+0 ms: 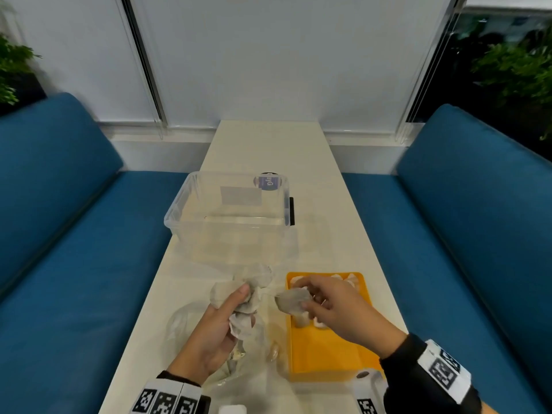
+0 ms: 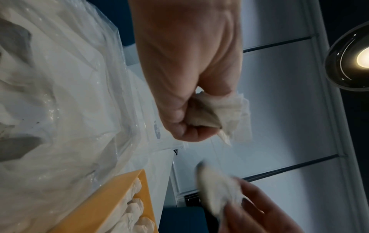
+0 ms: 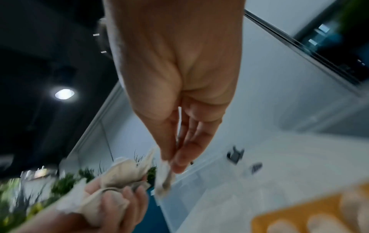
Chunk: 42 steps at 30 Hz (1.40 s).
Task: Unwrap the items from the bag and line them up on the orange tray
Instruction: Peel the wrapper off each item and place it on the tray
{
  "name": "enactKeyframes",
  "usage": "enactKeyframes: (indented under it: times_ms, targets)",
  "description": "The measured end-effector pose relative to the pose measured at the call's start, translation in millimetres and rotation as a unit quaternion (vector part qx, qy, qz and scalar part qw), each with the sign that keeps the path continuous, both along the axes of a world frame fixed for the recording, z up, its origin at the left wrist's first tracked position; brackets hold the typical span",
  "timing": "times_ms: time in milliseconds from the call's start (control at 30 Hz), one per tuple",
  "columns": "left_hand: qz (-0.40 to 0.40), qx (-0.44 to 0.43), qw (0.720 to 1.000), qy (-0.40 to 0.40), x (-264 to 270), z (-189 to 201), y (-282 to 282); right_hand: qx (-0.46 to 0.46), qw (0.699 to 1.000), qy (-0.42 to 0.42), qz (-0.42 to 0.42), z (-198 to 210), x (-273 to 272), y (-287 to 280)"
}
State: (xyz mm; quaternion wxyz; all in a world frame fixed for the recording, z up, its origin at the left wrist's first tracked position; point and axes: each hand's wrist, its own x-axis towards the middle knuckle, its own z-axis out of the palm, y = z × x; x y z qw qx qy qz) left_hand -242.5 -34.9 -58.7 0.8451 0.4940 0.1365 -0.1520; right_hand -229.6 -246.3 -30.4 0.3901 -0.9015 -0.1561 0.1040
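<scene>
Your left hand [image 1: 215, 333] is clenched around a wad of crumpled wrapping paper [image 1: 239, 297], held above the table [image 1: 263, 150] just left of the orange tray [image 1: 328, 354]. Your right hand [image 1: 334, 303] pinches a pale grey wrapped item [image 1: 291, 298] between thumb and fingertips, over the near-left part of the tray; motion blur keeps you from telling how much wrapping remains on it.

Several white items [image 1: 351, 277] already stand in a row along the far edge of the tray, and more show partly behind your right hand. The clear plastic bag [image 1: 191, 330] lies flat on the table under your left forearm, with at least one small piece [image 1: 273, 352] visible inside. A transparent storage bin [image 1: 230, 210] stands beyond it.

Step in hand, as judged: separating the item from its wrapping, prior to placement.

Next move, recommended:
- Confirm that the item is free of paper
- Lower it into the next vacant position beside the items on the tray, aligned with them
- Release only once it rests on the tray floor
- Dispose of the wad in your left hand, then return to the bag
</scene>
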Motion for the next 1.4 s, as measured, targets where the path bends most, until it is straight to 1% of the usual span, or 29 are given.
enactKeyframes:
  times_ms: [33, 100, 200, 300, 400, 467, 533, 600, 667, 800, 867, 967, 1033, 1167, 1233, 1300, 1400]
  targets:
    - [-0.001, 0.002, 1.000, -0.002, -0.7, -0.9, 0.2, -0.042, 0.999, -0.028, 0.004, 1.5, 0.0, -6.3]
    - [-0.005, 0.008, 1.000, -0.011, -2.7, -1.9, -0.6, -0.096, 0.993, -0.064, 0.012, 4.0, -0.1, -19.6]
    - [0.011, 0.026, 1.000, -0.005, -6.2, -2.5, -5.0, -0.115, 0.991, -0.068, 0.009, 1.7, 1.1, -38.0]
    - [0.016, 0.027, 1.000, 0.003, -10.0, 0.3, -13.7, -0.084, 0.995, -0.056, -0.010, -2.8, 1.9, -49.8]
    - [0.021, 0.024, 0.999, 0.001, -12.3, 2.9, -23.8, -0.075, 0.996, -0.048, -0.012, -4.5, 2.2, -58.8]
    - [0.019, 0.025, 1.000, -0.002, -13.2, 4.1, -30.8, -0.054, 0.997, -0.047, -0.019, -4.1, 2.2, -65.1]
    - [0.017, 0.029, 0.999, -0.005, -15.1, 4.2, -37.3, -0.033, 0.998, -0.058, -0.021, -5.2, 0.7, -71.1]
    - [0.021, 0.029, 0.999, -0.016, -18.0, 3.7, -42.4, -0.009, 0.995, -0.094, -0.030, -8.2, -2.2, -76.9]
    - [0.021, 0.047, 0.998, -0.031, -21.8, 3.8, -46.6, 0.011, 0.993, -0.114, -0.043, -11.1, -4.0, -83.0]
    - [0.010, 0.104, 0.994, -0.045, -29.9, 2.9, -49.9, 0.032, 0.991, -0.112, -0.069, -18.4, -5.9, -96.7]
    - [0.030, 0.100, 0.994, -0.039, -32.3, 4.6, -49.6, 0.031, 0.989, -0.124, -0.075, -21.5, -4.9, -102.3]
    - [0.079, 0.079, 0.993, -0.039, -33.7, 5.9, -46.5, 0.052, 0.981, -0.150, -0.113, -24.7, -1.0, -110.8]
    - [0.106, 0.061, 0.992, -0.032, -35.1, 4.1, -40.5, 0.058, 0.980, -0.144, -0.128, -27.4, 2.3, -116.9]
    - [0.137, 0.051, 0.989, -0.029, -37.8, 1.0, -23.4, 0.041, 0.971, -0.153, -0.179, -30.5, 12.0, -133.9]
    - [0.146, 0.047, 0.988, -0.027, -37.5, -0.5, -17.1, 0.010, 0.969, -0.154, -0.192, -26.9, 15.5, -141.9]
    - [0.150, 0.039, 0.987, -0.028, -35.6, -3.0, -12.4, -0.032, 0.974, -0.140, -0.173, -20.3, 15.9, -145.3]
    - [0.151, 0.036, 0.987, -0.032, -34.3, -4.2, -10.8, -0.059, 0.988, -0.098, -0.103, -6.2, 10.8, -143.9]
